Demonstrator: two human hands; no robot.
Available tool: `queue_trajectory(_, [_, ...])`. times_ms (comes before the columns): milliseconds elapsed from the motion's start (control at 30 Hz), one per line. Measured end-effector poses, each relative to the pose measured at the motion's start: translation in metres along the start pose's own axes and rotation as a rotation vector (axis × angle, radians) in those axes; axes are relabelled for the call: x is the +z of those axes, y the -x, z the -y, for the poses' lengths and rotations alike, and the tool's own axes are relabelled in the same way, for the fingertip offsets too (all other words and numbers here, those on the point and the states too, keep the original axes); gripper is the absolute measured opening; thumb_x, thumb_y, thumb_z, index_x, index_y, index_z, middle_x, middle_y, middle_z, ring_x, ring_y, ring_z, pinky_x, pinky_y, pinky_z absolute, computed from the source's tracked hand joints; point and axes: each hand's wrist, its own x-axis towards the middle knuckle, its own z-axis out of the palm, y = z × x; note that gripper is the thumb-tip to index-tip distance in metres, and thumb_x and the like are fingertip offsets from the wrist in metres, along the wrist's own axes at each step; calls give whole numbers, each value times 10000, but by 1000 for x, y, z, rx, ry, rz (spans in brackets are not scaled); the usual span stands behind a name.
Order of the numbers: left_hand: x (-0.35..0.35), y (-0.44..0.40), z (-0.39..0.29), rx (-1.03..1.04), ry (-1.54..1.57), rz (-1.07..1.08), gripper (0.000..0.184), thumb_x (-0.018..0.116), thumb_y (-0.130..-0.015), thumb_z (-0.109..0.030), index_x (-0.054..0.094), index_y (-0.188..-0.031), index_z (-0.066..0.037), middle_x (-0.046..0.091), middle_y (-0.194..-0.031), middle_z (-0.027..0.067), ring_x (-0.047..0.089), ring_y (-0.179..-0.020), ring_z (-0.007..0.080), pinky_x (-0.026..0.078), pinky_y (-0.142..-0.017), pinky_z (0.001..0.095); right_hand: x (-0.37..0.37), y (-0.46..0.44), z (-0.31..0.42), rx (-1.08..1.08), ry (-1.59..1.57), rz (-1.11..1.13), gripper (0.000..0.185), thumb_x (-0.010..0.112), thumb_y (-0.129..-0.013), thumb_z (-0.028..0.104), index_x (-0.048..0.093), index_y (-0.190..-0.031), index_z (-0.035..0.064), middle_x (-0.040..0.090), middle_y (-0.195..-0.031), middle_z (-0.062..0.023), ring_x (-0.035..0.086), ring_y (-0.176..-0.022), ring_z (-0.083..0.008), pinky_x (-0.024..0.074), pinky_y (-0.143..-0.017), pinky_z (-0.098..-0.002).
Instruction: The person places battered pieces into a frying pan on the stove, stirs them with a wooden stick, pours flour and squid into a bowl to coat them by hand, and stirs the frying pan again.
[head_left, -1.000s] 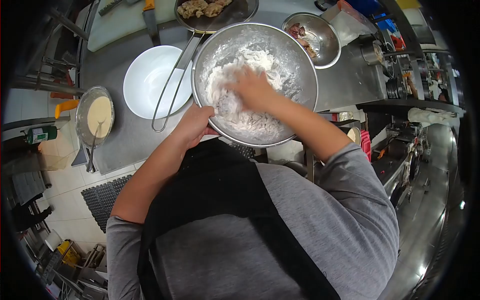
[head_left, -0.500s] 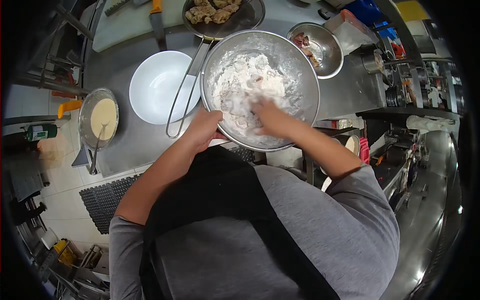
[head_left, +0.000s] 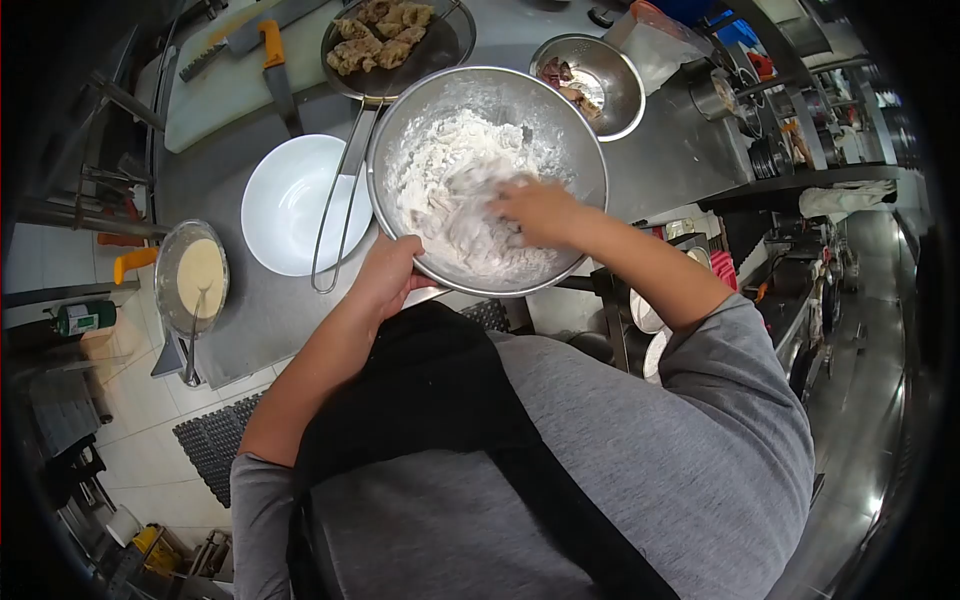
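Note:
A large steel mixing bowl point(head_left: 575, 130) holds white flour point(head_left: 435, 165) with flour-coated pieces in it. My left hand point(head_left: 388, 272) grips the bowl's near left rim, thumb on top and fingers underneath. Inside the bowl, my right hand point(head_left: 540, 212) reaches down into the flour; its fingers are smeared by motion, so what they hold cannot be made out. Left of the bowl sits a white bowl point(head_left: 290, 205), with the long wire handle point(head_left: 350, 165) of a strainer lying across its right side. Beyond the mixing bowl, that strainer point(head_left: 465, 40) carries several browned, battered pieces point(head_left: 380, 40).
At the left, a bowl of pale batter point(head_left: 200, 275) has a spoon in it. A smaller steel bowl point(head_left: 625, 95) with meat pieces stands back right. An orange-handled knife point(head_left: 275, 75) rests against the white cutting board point(head_left: 200, 110). A small pot point(head_left: 712, 95) is farther right.
My right hand has shifted within the flour, stirring it about. My left hand keeps its hold on the rim. The whole view has tilted and moved slightly.

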Motion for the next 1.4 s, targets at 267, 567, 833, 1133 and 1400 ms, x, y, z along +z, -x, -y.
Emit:
queue_trajectory(267, [-4,0,2,-27,-77,22,490,421,-759,-16,340,-1236,65,537,-1073,197,635,-818,275,578,-668,362,36,-26,34,21,-144,-146,737,744,-669,265,410,-1307,105,327,-1366,-197,276,-1285,-424,337,-1027,-494])
queue_trajectory(567, [7,-8,17,-36,-61,28,503,426,-763,-23,331,-1252,51,538,-1068,191,631,-833,267,572,-648,349,45,-58,-14,158,-352,-300,731,749,-642,157,435,-1301,197,469,-1295,-132,505,-1104,-367,443,-880,-421])
queue_trajectory(833, [9,-2,13,-33,-61,44,495,420,-776,-23,319,-1252,69,531,-1081,197,633,-834,277,573,-686,376,51,3,-57,331,-92,-375,396,646,-766,250,597,-1135,115,570,-1113,-175,573,-988,-335,470,-830,-420])
queue_trajectory(1133, [10,-4,13,-9,-50,56,481,420,-764,-20,341,-1223,103,542,-1054,210,635,-839,291,580,-675,373,39,-14,-14,385,-28,-178,706,671,-765,288,331,-1370,158,266,-1437,-150,258,-1314,-386,247,-1010,-620])
queue_trajectory(1400, [4,-5,19,-24,-30,74,450,415,-797,-24,348,-1231,73,542,-1083,209,632,-875,288,579,-706,361,23,10,-21,41,72,-69,587,628,-764,201,421,-1308,122,376,-1358,-152,458,-1177,-334,399,-914,-565])
